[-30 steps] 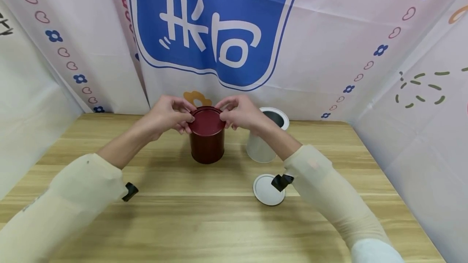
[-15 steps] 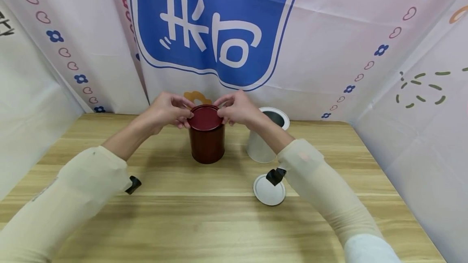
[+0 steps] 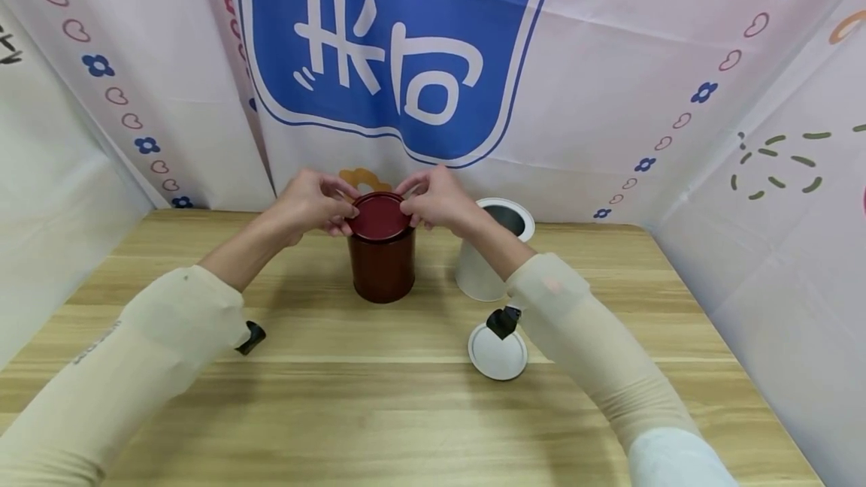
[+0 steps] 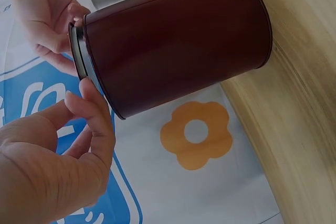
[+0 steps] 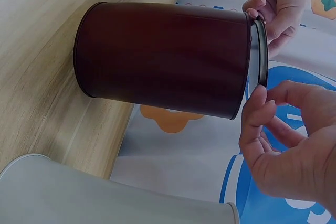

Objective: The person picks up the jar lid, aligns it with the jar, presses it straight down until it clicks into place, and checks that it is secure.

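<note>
A dark red cylindrical tin [image 3: 383, 273] stands upright on the table. Its red round lid [image 3: 380, 218] sits slightly above the tin's top, and both wrist views show a narrow gap with a pale neck between them. My left hand [image 3: 307, 209] pinches the lid's left edge between thumb and fingers. Opposite it, my right hand [image 3: 443, 205] pinches the right edge. In the left wrist view the left fingers [image 4: 97, 114] touch the lid's rim; the right wrist view shows the right fingers [image 5: 254, 124] doing likewise.
To the right stands a white tin [image 3: 476, 273] without a lid, partly behind the right forearm. A white round lid [image 3: 497, 358] lies flat in front of it. Behind the wooden table [image 3: 338, 412] hangs a printed cloth [image 3: 568, 119].
Both hands have shifted slightly up with the red lid, whose far edge sits a little higher than before. The forearms have drawn slightly inward. The white tin and white lid have stayed put.
</note>
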`<move>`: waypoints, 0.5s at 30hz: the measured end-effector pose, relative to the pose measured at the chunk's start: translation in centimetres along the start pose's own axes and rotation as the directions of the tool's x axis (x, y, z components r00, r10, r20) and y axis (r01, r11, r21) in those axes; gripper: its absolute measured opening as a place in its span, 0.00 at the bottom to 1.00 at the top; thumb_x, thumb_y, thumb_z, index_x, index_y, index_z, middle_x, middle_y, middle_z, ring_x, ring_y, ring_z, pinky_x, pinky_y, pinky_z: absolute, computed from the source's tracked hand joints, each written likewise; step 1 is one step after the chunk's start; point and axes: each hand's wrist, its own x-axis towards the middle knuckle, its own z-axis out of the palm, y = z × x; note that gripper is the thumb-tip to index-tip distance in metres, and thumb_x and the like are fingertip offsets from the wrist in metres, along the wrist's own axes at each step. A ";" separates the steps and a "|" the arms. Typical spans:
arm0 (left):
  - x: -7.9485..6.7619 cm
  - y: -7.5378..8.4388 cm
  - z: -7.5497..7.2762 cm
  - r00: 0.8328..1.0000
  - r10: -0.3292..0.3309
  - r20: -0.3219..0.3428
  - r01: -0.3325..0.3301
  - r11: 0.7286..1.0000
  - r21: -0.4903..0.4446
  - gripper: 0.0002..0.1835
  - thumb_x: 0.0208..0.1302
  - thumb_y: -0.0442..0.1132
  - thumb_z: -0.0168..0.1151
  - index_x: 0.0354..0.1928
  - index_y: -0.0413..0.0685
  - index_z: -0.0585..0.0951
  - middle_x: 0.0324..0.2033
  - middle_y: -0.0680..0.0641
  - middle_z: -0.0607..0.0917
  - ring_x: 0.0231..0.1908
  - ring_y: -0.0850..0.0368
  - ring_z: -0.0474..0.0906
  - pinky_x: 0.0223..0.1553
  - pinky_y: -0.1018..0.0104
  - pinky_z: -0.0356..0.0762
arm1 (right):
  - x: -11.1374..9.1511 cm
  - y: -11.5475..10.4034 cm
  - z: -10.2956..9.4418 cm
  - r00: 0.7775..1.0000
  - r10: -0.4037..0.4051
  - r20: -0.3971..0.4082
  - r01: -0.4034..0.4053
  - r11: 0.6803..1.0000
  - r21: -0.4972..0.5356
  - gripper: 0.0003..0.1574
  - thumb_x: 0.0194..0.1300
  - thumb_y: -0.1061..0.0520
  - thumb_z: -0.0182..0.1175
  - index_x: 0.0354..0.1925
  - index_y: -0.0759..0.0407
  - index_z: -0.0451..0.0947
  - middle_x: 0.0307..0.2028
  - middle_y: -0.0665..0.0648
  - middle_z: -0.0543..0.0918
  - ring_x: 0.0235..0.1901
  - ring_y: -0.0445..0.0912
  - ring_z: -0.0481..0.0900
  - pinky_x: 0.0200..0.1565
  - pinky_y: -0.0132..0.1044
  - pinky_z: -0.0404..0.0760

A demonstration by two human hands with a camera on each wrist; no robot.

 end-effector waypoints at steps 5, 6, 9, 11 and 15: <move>0.2 -0.1 -0.1 1.000 0.013 0.002 -0.013 1.000 0.011 0.17 0.69 0.25 0.62 0.58 0.25 0.76 0.30 0.42 0.86 0.20 0.60 0.84 0.26 0.69 0.86 | 0.2 0.1 0.1 1.000 -0.004 -0.003 0.004 0.999 -0.036 0.12 0.67 0.68 0.62 0.48 0.67 0.85 0.27 0.59 0.85 0.19 0.44 0.79 0.19 0.30 0.73; 0.2 -0.1 -0.1 1.000 0.016 0.002 -0.016 1.000 0.013 0.17 0.69 0.24 0.62 0.58 0.25 0.77 0.30 0.42 0.86 0.20 0.60 0.84 0.26 0.69 0.86 | 0.3 0.1 0.1 1.000 -0.007 -0.003 0.006 0.999 -0.043 0.12 0.68 0.68 0.62 0.48 0.66 0.85 0.27 0.59 0.85 0.19 0.44 0.79 0.19 0.30 0.73; 0.2 -0.2 -0.2 1.000 0.023 0.005 -0.023 1.000 0.020 0.17 0.69 0.24 0.62 0.57 0.24 0.77 0.30 0.42 0.86 0.20 0.60 0.84 0.27 0.68 0.86 | 0.4 0.1 0.2 1.000 -0.013 0.000 0.013 0.998 -0.055 0.12 0.68 0.68 0.61 0.48 0.67 0.85 0.26 0.59 0.85 0.19 0.44 0.78 0.18 0.31 0.72; 0.3 -0.2 -0.2 1.000 0.027 0.006 -0.027 0.999 0.026 0.17 0.69 0.25 0.62 0.57 0.24 0.77 0.30 0.42 0.86 0.19 0.61 0.84 0.26 0.69 0.86 | 0.4 0.1 0.3 1.000 -0.013 -0.001 0.013 0.998 -0.057 0.12 0.67 0.68 0.62 0.48 0.67 0.85 0.25 0.58 0.84 0.19 0.43 0.78 0.18 0.30 0.71; 0.4 -0.3 -0.1 0.999 0.033 -0.001 -0.033 0.999 0.038 0.17 0.69 0.25 0.62 0.57 0.24 0.77 0.29 0.43 0.87 0.19 0.61 0.84 0.25 0.70 0.85 | 0.5 0.1 0.3 1.000 -0.011 -0.009 0.010 0.998 -0.060 0.11 0.67 0.68 0.62 0.47 0.67 0.86 0.24 0.56 0.83 0.18 0.43 0.76 0.18 0.30 0.68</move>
